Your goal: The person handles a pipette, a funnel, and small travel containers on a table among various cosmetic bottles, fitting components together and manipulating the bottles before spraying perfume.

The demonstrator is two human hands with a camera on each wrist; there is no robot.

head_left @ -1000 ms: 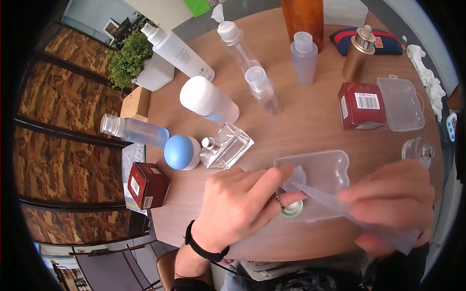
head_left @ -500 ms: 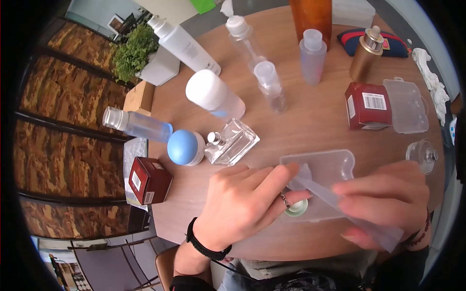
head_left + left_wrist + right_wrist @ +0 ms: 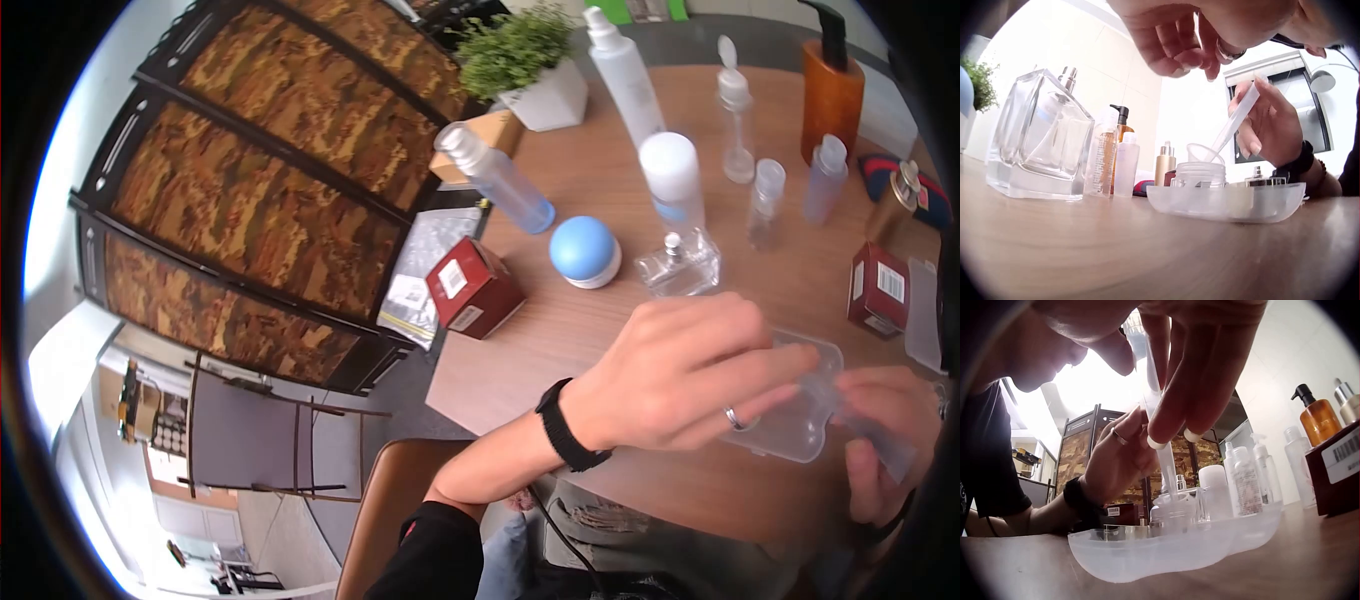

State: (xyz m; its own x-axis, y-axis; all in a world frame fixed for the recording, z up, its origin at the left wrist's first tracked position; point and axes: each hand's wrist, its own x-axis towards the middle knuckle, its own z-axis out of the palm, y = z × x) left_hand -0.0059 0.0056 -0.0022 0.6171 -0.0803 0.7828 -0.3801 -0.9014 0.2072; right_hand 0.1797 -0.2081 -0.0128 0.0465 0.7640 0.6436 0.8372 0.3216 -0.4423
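A translucent tapered strip [image 3: 1235, 122] is pinched by my right hand [image 3: 1279, 125], slanting down to a small clear jar [image 3: 1200, 172]. An open clear lid or ring stands tilted at the jar's mouth. The jar sits in a shallow translucent tray [image 3: 1229, 203]; my left hand hides it in the head view. Above the jar, my left hand [image 3: 690, 375] hangs with loosely bent fingers and no object visible in them. From the right wrist view, the left hand [image 3: 1113, 462] is beside the strip; whether they touch is unclear.
Left of the tray are a glass perfume bottle [image 3: 690, 265], a blue-lidded jar [image 3: 585, 250] and a red box [image 3: 475, 290]. Several bottles stand behind, with an amber pump bottle [image 3: 832, 100]. Another red box [image 3: 877, 290] is at the right.
The head view has swung left, so the table and both hands appear farther right. The right hand still pinches the strip, and the left hand stays over the tray.
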